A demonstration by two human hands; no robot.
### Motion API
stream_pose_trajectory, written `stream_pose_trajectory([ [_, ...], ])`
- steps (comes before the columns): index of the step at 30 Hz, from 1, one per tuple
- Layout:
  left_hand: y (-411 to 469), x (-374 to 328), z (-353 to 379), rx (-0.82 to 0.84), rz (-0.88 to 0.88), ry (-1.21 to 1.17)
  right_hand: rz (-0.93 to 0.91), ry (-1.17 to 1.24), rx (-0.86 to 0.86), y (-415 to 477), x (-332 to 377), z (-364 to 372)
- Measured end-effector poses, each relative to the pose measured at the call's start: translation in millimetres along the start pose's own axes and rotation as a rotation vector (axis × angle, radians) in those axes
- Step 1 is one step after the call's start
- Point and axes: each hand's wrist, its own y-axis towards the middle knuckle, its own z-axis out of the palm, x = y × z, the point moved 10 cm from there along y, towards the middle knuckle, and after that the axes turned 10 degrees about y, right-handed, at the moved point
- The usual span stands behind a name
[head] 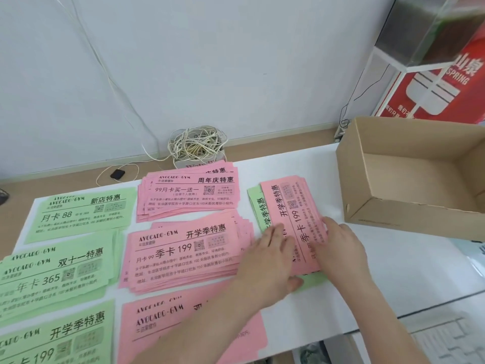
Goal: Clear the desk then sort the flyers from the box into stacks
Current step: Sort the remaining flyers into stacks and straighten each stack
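White desk (367, 271) holds stacks (183, 248) at nine o'clock; near the box (393, 219) at two, left hand (273, 248) and right hand (338, 243) press flat on a mixed pile (305, 240), where sliding the pink flyer (286, 200) may drag the green flyer (258, 206) along.

Bright even light, soft shadows, slight overall blur, wide-angle bending at edges.

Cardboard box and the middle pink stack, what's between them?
Head view: a sideways flyer pile, pink over green, between the cardboard box and middle pink stack, with the left hand and right hand resting on it.
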Motion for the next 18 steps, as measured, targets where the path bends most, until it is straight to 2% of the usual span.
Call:
stream_pose_trajectory([
  [2,4,1,0,-0.009,-0.026,0.006,0.021,0.183,-0.013,4,-10,-7],
  [4,2,3,-1,-0.006,-0.046,-0.002,0.094,0.479,0.014,8,-23,-10],
  [6,-3,5,-11,-0.023,-0.078,-0.141,0.137,0.744,0.025,8,-32,-12],
  [8,-12,13,-35,-0.116,-0.156,-0.552,0.171,0.921,0.016,4,-35,-16],
  [11,-26,33,-39,-0.172,-0.419,-1.442,0.178,1.033,-0.004,-7,-33,-18],
  [12,-27,35,-37,-0.185,-0.462,-1.567,0.167,1.054,0.002,-12,-29,-17],
  [13,-26,37,-40,-0.197,-0.467,-1.534,0.149,1.069,0.013,-17,-24,-15],
  [18,-27,54,-61,-0.299,-0.446,-1.078,0.073,1.082,0.145,-24,-1,-5],
])
